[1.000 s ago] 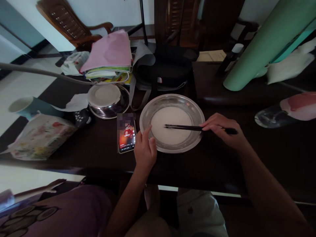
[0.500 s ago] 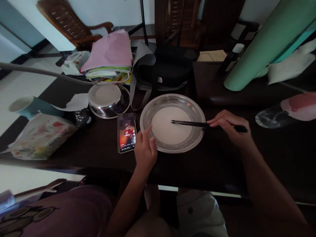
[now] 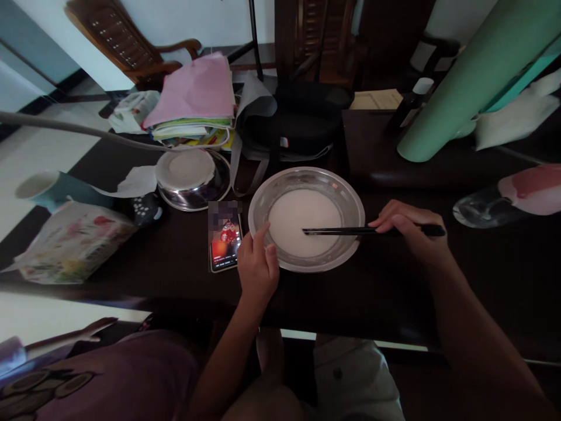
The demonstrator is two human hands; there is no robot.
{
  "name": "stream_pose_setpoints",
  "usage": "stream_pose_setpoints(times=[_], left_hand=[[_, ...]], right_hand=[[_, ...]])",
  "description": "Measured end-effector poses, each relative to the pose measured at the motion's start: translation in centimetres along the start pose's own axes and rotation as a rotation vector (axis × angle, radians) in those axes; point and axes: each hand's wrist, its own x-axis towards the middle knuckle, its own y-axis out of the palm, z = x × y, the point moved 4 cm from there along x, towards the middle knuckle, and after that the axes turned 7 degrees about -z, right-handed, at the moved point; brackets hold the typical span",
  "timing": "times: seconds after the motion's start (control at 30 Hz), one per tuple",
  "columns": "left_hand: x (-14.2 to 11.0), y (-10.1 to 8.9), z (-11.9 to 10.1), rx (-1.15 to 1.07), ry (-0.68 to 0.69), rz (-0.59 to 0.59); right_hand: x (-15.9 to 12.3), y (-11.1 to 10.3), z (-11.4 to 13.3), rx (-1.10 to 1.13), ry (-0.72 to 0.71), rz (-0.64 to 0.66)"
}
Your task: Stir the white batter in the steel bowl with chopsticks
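A wide metal bowl (image 3: 350,196) on the dark table holds a milky white liquid (image 3: 291,219). My left hand (image 3: 259,263) grips the near left rim of the bowl, its index finger reaching inside and the thumb bent near the edge. From the right, my right hand (image 3: 407,228) holds a pair of black chopsticks (image 3: 337,231) almost level across the bowl's right rim. Their tips are at the liquid near the bowl's middle. Just left of my left hand lies a phone (image 3: 226,242) with its screen lit.
Behind the phone stands an upturned metal bowl (image 3: 193,187). A tissue pack (image 3: 79,242) and a blue-green cup (image 3: 65,190) are at the left. A black bag (image 3: 302,123) sits behind the bowl, a clear bottle (image 3: 477,204) at the right. Another person's hand (image 3: 99,328) shows at lower left.
The chopstick tips have shifted toward me within the liquid, and my right hand has turned slightly with them. My left hand and the bowl stay about where they were.
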Motion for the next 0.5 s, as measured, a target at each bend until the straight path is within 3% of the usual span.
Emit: stream_pose_setpoints(times=[0.1, 0.27, 0.5], left_hand=[[-0.06, 0.08, -0.11, 0.051, 0.004, -0.014], [-0.17, 0.18, -0.20, 0.074, -0.015, -0.013], [-0.33, 0.16, -0.18, 0.107, -0.046, -0.026]], right_hand=[[0.03, 0.42, 0.11, -0.050, -0.029, 0.063], [0.09, -0.28, -0.03, -0.050, -0.002, -0.045], [0.01, 0.29, 0.15, -0.064, -0.027, 0.053]])
